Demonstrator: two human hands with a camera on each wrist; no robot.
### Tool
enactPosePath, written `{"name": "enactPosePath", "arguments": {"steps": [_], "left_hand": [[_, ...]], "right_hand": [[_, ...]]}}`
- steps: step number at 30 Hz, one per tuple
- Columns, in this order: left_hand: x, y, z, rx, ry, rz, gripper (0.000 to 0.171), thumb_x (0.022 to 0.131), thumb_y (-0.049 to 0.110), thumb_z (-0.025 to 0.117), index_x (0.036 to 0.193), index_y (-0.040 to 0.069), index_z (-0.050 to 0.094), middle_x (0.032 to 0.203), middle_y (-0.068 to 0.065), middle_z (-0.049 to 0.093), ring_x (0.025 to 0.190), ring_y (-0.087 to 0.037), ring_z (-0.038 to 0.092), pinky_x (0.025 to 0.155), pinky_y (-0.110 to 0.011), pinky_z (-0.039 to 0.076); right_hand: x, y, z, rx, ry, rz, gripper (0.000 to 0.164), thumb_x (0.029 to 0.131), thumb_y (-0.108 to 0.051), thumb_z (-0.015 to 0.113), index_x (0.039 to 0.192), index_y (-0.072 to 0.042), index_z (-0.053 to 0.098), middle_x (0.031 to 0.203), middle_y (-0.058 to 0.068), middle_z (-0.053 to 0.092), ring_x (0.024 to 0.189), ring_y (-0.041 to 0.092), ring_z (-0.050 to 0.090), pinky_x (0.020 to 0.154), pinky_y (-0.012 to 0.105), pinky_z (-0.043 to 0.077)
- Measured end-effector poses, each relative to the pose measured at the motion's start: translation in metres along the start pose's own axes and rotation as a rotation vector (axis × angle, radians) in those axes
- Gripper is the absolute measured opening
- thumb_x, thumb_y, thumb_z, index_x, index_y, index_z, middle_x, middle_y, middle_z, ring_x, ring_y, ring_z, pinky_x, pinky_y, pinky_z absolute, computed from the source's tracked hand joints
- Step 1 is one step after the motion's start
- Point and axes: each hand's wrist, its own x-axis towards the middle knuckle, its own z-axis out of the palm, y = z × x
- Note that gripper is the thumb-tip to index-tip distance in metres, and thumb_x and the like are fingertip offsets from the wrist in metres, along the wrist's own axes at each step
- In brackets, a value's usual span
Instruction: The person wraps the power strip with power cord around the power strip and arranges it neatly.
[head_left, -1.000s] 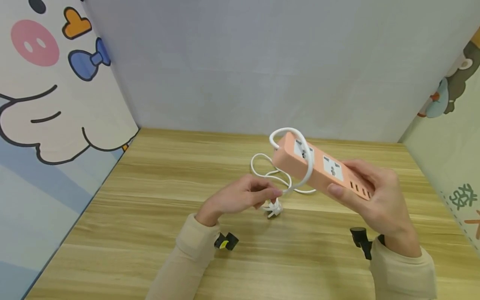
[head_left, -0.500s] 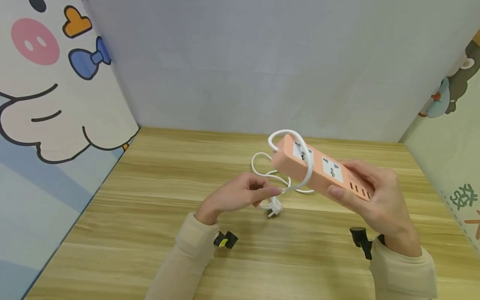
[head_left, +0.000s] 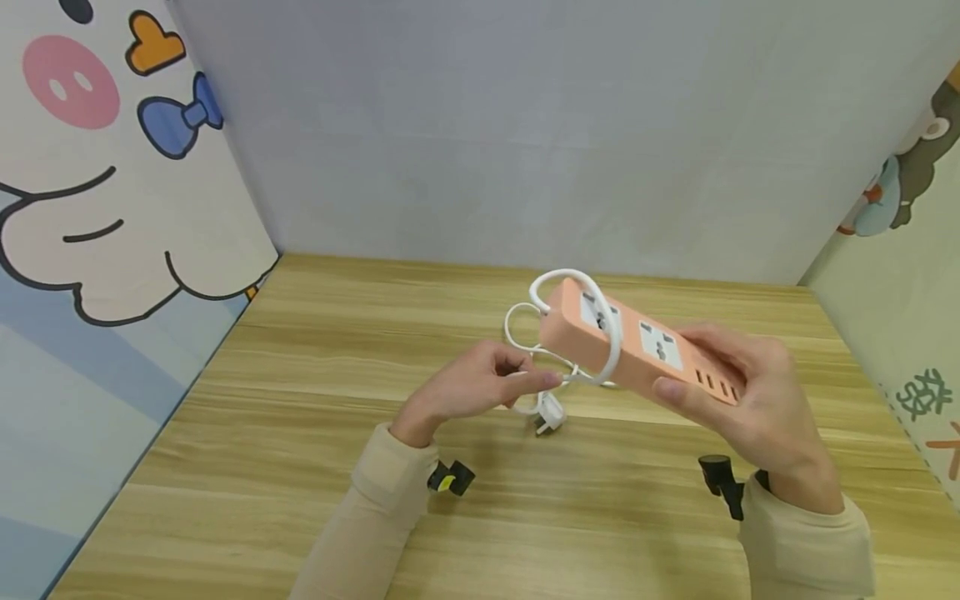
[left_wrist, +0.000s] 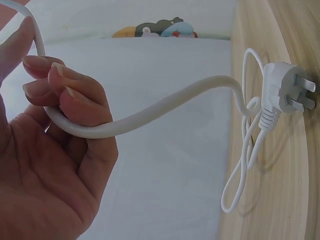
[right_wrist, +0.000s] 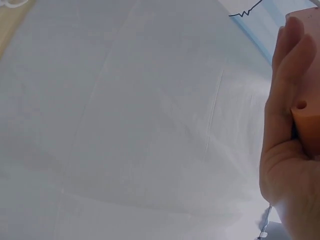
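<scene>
My right hand (head_left: 750, 387) grips the near end of an orange-pink power strip (head_left: 630, 350), holding it tilted above the table with its sockets and USB ports facing up. A white cord (head_left: 613, 333) leaves the strip's far end and loops over its top. With curled fingers, my left hand (head_left: 480, 383) holds that cord left of the strip; the left wrist view shows the cord (left_wrist: 150, 112) passing through the fingers. Below lies the white plug (head_left: 551, 411), its metal prongs (left_wrist: 302, 92) bare. In the right wrist view, only part of the strip (right_wrist: 307, 127) shows behind the fingers.
The wooden table (head_left: 300, 483) runs back to a pale grey wall sheet (head_left: 480, 142). Cartoon-printed panels stand at the left (head_left: 112, 192) and right (head_left: 900, 292). More of the cord lies in loose loops behind the plug. Black camera mounts (head_left: 452, 478) sit on both wrists.
The strip's far end has dipped slightly and shifted left, its cord loop moving with it. My left hand has risen a little. The plug has turned slightly.
</scene>
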Motion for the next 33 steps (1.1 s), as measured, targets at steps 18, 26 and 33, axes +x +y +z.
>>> {"name": "enactPosePath", "arguments": {"steps": [18,26,33], "left_hand": [[0.001,-0.005,0.002,-0.081,0.116,-0.022,0.056,0.084,0.048,0.079,0.058,0.016,0.041,0.056,0.006,0.031,0.054,-0.013,0.025,0.053,-0.027,0.024],[0.004,-0.007,0.000,-0.089,0.152,-0.010,0.050,0.088,0.031,0.079,0.060,0.017,0.040,0.057,0.007,0.032,0.054,-0.010,0.029,0.054,-0.025,0.030],[0.004,-0.007,0.000,-0.117,0.173,-0.037,0.049,0.089,0.029,0.076,0.063,0.014,0.038,0.056,0.005,0.029,0.053,-0.011,0.027,0.055,-0.025,0.029]], "right_hand": [[-0.004,0.002,-0.003,0.009,-0.058,-0.003,0.041,0.073,0.004,0.078,0.111,-0.010,0.075,0.085,-0.008,0.071,0.063,0.009,0.056,0.057,0.023,0.041],[-0.002,-0.002,-0.008,0.018,-0.153,0.007,0.041,0.074,0.004,0.078,0.112,-0.012,0.074,0.087,-0.006,0.071,0.064,0.011,0.056,0.059,0.025,0.043],[-0.002,-0.002,-0.010,0.070,-0.196,0.028,0.041,0.075,0.006,0.077,0.112,-0.010,0.074,0.088,-0.004,0.073,0.066,0.011,0.058,0.060,0.026,0.043]]}}
